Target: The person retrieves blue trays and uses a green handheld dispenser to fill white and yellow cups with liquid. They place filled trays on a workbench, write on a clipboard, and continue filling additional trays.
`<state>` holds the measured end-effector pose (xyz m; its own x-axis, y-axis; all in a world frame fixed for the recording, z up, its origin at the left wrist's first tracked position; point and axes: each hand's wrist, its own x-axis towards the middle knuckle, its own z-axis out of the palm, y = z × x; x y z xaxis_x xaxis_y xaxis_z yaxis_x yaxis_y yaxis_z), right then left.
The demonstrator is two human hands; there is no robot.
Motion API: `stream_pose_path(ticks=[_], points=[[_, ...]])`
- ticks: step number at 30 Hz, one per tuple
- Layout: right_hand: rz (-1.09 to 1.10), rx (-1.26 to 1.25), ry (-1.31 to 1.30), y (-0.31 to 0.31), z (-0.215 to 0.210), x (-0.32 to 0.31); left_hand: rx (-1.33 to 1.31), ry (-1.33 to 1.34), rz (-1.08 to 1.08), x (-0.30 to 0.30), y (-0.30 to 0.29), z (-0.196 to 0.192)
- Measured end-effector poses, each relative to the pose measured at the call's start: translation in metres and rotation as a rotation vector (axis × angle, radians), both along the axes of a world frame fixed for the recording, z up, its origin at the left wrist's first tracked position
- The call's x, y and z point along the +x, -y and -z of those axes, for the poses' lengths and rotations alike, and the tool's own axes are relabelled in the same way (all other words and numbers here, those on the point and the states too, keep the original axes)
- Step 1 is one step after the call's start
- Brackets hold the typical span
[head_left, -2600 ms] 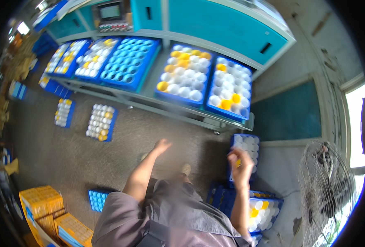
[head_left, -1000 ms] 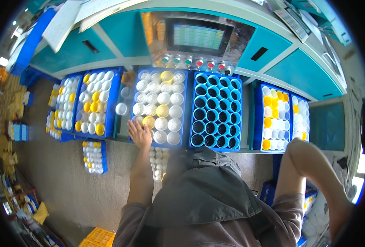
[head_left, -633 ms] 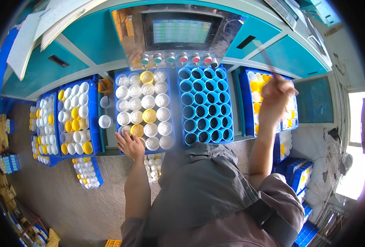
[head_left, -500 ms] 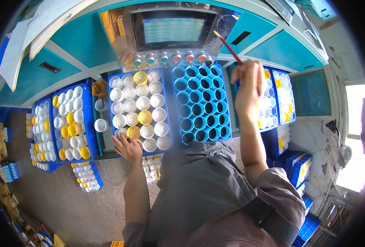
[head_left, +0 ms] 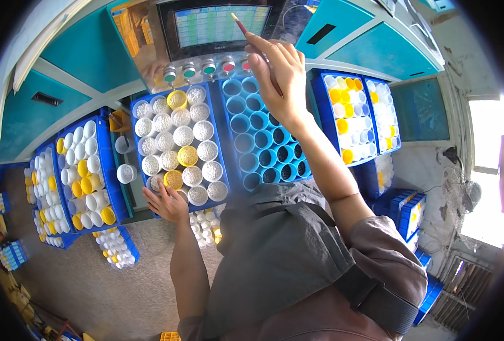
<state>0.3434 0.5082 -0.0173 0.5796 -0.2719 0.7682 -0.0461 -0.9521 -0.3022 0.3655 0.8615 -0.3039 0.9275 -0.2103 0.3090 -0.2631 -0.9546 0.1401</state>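
My right hand (head_left: 283,79) is raised over the far end of the light blue cups (head_left: 240,123). Its fingers are closed around a thin dark red stick (head_left: 240,24) with a pale, tapered tip. That tip is in front of the lit screen (head_left: 220,27); whether it touches the glass I cannot tell. My left hand (head_left: 169,204) lies with fingers spread at the near left corner of a blue crate (head_left: 217,128). White cups (head_left: 184,136) and a few yellow ones (head_left: 188,156) fill this crate, holding white pellets. Dark material shows in several light blue cups; my right hand and forearm hide some of them.
Green and red push buttons (head_left: 209,68) line the panel below the screen. Crates of white and yellow cups stand at the left (head_left: 111,170) and right (head_left: 326,116). A lone white cup (head_left: 126,174) sits beside the left crate. Teal cabinet doors (head_left: 371,54) run behind.
My right hand has swung left and forward with the stick, from near the right crates to in front of the screen. My left hand stays at the crate's corner. The view has shifted slightly.
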Motion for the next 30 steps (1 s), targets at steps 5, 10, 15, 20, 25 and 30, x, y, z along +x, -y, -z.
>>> stream_pose_path(ticks=[5, 10, 15, 20, 25, 30], points=[[-0.003, -0.063, 0.011, -0.004, 0.001, 0.008, -0.006, -0.036, -0.030, 0.000, 0.001, -0.003], [0.037, -0.085, -0.015, -0.007, -0.003, 0.010, -0.032, -0.051, -0.026, 0.001, 0.001, -0.004], [0.042, -0.079, -0.015, -0.008, -0.006, 0.009, -0.040, -0.072, -0.034, 0.000, -0.001, -0.002], [0.038, -0.084, -0.002, -0.006, -0.007, 0.009, -0.059, -0.057, -0.083, 0.001, 0.001, 0.000], [0.020, -0.090, -0.004, -0.005, -0.008, 0.013, -0.046, -0.052, -0.081, 0.000, 0.002, -0.001], [0.035, -0.137, 0.026, -0.003, -0.002, 0.015, -0.066, -0.004, -0.052, -0.001, 0.001, -0.001]])
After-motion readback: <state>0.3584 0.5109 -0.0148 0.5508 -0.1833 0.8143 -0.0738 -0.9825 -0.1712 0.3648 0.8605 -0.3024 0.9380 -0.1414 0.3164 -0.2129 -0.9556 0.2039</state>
